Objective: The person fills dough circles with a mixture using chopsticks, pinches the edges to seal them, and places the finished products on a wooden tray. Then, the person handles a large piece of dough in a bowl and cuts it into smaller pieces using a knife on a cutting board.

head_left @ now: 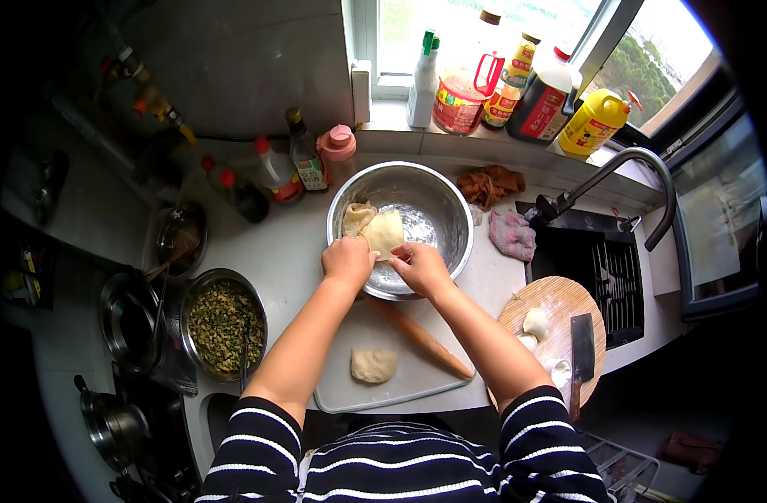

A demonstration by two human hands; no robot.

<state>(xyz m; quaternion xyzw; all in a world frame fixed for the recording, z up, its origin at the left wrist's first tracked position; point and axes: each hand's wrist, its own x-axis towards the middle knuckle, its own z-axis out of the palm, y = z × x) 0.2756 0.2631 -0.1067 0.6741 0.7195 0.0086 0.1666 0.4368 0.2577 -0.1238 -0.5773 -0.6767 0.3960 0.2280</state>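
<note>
Over the near side of a wide steel bowl (460,189), both my hands hold a flattened piece of dough (384,232) by its near edge. My left hand (348,261) is closed at its left corner. Thumb and fingers of my right hand (421,267) pinch the right corner. Another folded lump of dough (358,216) shows beside it at the bowl's left wall. White flour dusts the bowl's inside. Between my forearms, a squarish dough piece (373,365) rests on a pale board (341,396). A wooden rolling pin (421,337) lies slanted on that board, its far end hidden near the bowl.
On the left stands a steel bowl of chopped green filling (226,325). A round wooden board (555,293) at right bears a cleaver (582,345) and small white pieces. Beyond are a sink (555,260), a faucet (664,184), cloths (491,184), and several bottles (309,155).
</note>
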